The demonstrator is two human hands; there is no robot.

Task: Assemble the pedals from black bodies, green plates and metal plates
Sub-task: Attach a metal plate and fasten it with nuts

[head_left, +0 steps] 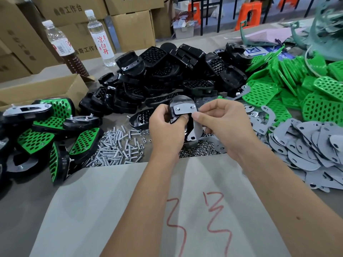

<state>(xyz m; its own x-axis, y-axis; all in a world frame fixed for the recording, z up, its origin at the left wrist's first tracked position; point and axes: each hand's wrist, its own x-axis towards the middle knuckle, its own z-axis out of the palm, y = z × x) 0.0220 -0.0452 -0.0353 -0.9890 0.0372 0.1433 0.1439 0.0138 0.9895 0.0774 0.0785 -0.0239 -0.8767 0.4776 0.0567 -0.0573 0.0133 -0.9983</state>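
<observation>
Nearest the front edge of the table (22,210) lies a grey sheet (111,210) with red handwritten marks (200,223) that I cannot read. Above its far edge both hands hold one black body (175,103), raised off the table. The left hand (165,130) grips the body from the left, fingers curled around it and the thumb on its near side. A metal plate (183,109) lies on the body with two screw ends through its holes. The right hand (220,125) pinches the plate at its lower right side between thumb and fingers. Under the hands lie screws (118,145) and nuts (198,151). At the left edge lie the finished pedals (37,138); at the right edge, the loose metal plates (306,143). Farther back is the pile of black bodies (167,75), and right of it the green plates (297,86). Toward the far left corner stand two bottles; the clear bottle (100,39) bears red characters "凉白开". The boxes (74,10) behind show "工作台".
</observation>
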